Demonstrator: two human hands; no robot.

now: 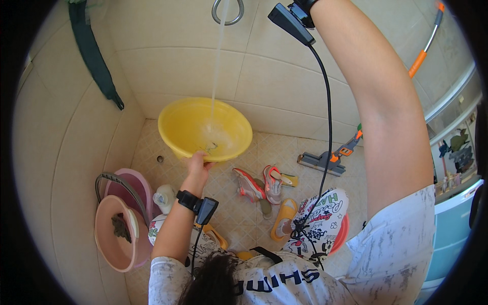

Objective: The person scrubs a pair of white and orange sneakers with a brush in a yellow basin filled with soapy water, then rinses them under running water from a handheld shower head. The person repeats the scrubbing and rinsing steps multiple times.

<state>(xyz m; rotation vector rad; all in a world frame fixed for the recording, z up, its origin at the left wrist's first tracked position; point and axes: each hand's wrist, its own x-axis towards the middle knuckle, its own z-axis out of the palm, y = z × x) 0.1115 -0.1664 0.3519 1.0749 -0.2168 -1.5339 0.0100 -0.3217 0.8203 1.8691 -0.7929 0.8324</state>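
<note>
My left hand [197, 169] grips the near rim of a yellow plastic basin [171, 114], which is tilted towards me. A thin stream of water [217, 65] falls from above the picture into the basin. Dark strands or bits of something lie in the water near my fingers; what they are is too small to tell. My right arm [381, 91] reaches up past the top edge, so the right hand is out of view. A pair of grey and coral sneakers [249, 185] lies on the tiled floor below the basin, with loose insoles beside them.
At left stand a pink bucket [129, 179] and a peach bucket [108, 244] holding a dark cloth [121, 227], beside a white bottle [164, 198]. A squeeze mop [328, 160] rests at right. A dark green strap [93, 57] hangs on the left wall. A metal shower hose [241, 15] loops above.
</note>
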